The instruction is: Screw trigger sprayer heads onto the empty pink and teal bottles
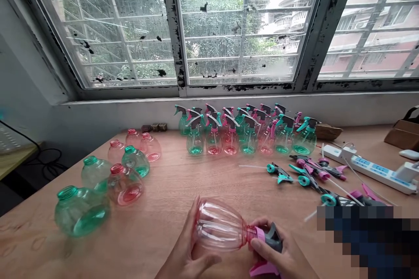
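My left hand (183, 255) cups the round body of a clear pink spray bottle (221, 226) that lies on its side near the table's front edge. My right hand (281, 255) is closed round the pink and grey trigger sprayer head (266, 237) sitting on the bottle's neck. Both hands rest low over the wooden table (183, 183).
Several capless green and pink bottles (98, 187) stand at the left. Rows of finished spray bottles (245, 133) line the back under the window. Loose trigger heads (307, 174) lie at the right beside a white power strip (373, 168). A pixelated patch covers the lower right.
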Action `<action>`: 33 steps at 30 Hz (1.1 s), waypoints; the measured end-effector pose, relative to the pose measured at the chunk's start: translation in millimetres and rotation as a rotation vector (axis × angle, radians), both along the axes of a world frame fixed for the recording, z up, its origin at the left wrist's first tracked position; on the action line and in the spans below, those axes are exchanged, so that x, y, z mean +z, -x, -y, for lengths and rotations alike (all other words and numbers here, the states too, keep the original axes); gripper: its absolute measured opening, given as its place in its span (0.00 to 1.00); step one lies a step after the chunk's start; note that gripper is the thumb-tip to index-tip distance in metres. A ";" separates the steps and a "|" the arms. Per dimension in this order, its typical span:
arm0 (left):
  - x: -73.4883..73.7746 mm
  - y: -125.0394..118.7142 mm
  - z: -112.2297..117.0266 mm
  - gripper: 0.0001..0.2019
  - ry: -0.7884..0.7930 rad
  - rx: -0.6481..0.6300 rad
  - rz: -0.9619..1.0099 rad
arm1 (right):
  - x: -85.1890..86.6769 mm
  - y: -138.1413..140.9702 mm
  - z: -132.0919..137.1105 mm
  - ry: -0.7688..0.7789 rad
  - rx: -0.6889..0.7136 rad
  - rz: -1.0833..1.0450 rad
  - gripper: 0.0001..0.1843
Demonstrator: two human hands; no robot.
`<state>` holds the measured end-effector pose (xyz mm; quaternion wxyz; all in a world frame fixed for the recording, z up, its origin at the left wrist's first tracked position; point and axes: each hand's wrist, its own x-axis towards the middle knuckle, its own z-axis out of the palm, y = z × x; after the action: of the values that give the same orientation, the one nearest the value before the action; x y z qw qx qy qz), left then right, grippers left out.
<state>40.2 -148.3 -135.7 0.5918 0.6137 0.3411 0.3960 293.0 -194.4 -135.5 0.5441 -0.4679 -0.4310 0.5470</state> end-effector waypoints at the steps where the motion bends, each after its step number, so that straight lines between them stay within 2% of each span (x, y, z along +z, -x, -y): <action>1: 0.6 -0.3 0.0 0.56 0.007 -0.009 0.017 | -1.1 -0.1 -0.2 -0.011 0.006 0.002 0.26; 7: 4.0 0.4 -1.4 0.49 0.057 -0.072 0.040 | -2.9 0.0 -0.2 -0.013 -0.006 -0.004 0.26; 14: -0.4 4.2 1.6 0.49 -0.024 0.003 -0.105 | -2.8 -0.6 -0.2 0.014 -0.032 -0.035 0.27; 18: 6.2 4.0 3.6 0.56 -0.020 -0.020 -0.096 | -4.4 -0.7 -0.8 0.014 -0.024 -0.029 0.27; 24: 16.0 2.3 4.2 0.49 0.003 -0.055 -0.046 | -2.5 0.6 -0.1 0.031 -0.054 -0.044 0.26; 33: -1.1 3.0 1.5 0.53 -0.002 -0.049 -0.044 | 0.5 2.7 -1.0 0.019 -0.094 -0.061 0.27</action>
<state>37.2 -149.8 -136.7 0.5930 0.6309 0.3386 0.3682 290.3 -193.4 -134.9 0.5776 -0.4757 -0.3865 0.5391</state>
